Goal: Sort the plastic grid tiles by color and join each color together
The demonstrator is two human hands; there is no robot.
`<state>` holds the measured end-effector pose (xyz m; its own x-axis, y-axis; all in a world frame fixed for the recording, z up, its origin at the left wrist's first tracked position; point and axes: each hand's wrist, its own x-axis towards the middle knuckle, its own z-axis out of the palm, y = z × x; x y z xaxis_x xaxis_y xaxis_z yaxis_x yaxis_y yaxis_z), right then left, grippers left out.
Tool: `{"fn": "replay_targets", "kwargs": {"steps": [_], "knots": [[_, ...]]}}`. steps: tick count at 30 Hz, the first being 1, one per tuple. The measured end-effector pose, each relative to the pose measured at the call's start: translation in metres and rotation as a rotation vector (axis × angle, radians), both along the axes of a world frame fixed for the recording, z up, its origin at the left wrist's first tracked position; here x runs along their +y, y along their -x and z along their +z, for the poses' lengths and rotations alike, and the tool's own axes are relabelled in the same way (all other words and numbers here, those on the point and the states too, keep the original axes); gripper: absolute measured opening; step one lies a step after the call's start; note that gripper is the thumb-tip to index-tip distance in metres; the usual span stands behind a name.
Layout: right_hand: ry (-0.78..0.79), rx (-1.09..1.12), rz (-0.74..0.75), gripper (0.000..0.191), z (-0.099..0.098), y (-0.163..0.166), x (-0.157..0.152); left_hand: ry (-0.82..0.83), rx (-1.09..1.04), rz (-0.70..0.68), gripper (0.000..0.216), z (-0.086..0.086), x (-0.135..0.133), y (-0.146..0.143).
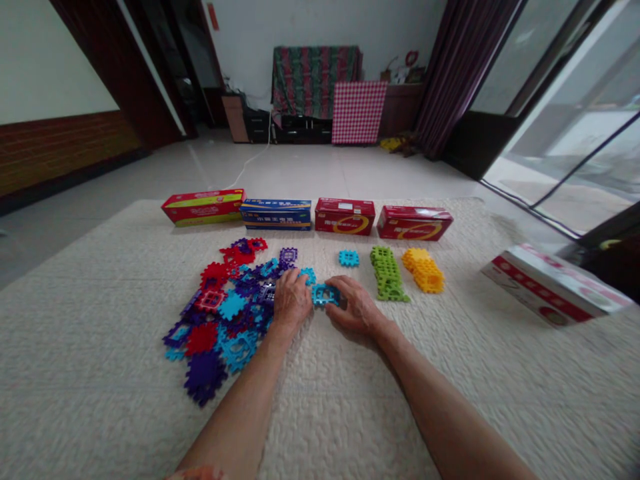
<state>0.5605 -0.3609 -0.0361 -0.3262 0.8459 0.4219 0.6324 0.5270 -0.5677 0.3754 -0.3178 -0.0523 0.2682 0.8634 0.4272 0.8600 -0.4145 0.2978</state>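
Note:
My right hand (356, 304) pinches a light-blue toothed interlocking tile (319, 295) with an open frame, its thumb and fingers on the right end. Close beside it, my left hand (294, 300) has its fingers bent down at another light-blue tile (309, 274); the hand hides part of that grip. Under and left of the left hand spreads a pile of interlocking tiles in purple (206, 375), red (202, 339) and light blue (233, 305). A single light-blue tile (349, 258) lies beyond the right hand.
Green tiles (386, 272) and yellow tiles (424, 271) lie in groups to the right. Behind stand a red-yellow box (205, 207), a blue box (277, 215) and two red boxes (345, 217) (415, 223). A white-red box (557, 285) sits far right on the quilted cover (330, 413).

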Motion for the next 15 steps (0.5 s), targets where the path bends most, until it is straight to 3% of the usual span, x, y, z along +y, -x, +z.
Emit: {"fn": "replay_targets", "kwargs": {"steps": [15], "knots": [[-0.028,-0.089,-0.007,0.055,0.0004,0.0033,-0.0024,-0.013,-0.022,-0.001,0.032,-0.0025,0.0005,-0.0005]]}}
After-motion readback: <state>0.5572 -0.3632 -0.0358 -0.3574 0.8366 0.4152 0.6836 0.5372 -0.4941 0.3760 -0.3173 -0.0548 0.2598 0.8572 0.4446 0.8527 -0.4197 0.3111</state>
